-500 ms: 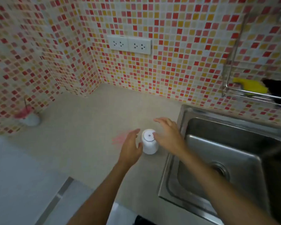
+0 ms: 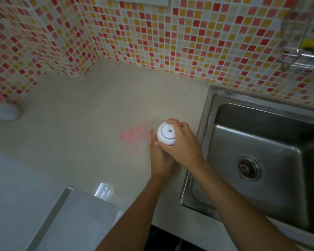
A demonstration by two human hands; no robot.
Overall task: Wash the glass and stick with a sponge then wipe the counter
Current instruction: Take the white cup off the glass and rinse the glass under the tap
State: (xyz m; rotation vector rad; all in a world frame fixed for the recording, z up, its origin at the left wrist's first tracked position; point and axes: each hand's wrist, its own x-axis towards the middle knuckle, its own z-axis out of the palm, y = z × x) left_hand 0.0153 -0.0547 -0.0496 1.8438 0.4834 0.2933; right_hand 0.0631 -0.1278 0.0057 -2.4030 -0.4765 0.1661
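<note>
Counter corner beside the sink. We note a white cup [image 2: 166,134] standing on the beige counter [image 2: 98,105], just left of the steel sink [image 2: 205,113]. Its flat round top faces the camera, showing a grey ring and a centre dot.

Both bare hands are on it. The left hand [image 2: 160,160] wraps the near-left side, thumb up along the cup's left wall and fingers curled under the other hand. The right hand [image 2: 183,147] overlaps the left; its fingers curl over the far side and top rim, and its thumb presses the near side. Both grips are closed around the cup.

A pink smear [image 2: 134,137] of streaky marks lies on the counter, touching the cup's left side.

The sink drain [image 2: 249,168] is visible in the basin floor. Upper right, a wire rack [image 2: 297,51] on the mosaic tile wall [image 2: 170,42] holds a yellow sponge [image 2: 311,45], well apart from the hands. Far left, there is a blurred white object [image 2: 5,111] with something pink on it; we cannot tell what it is.
</note>
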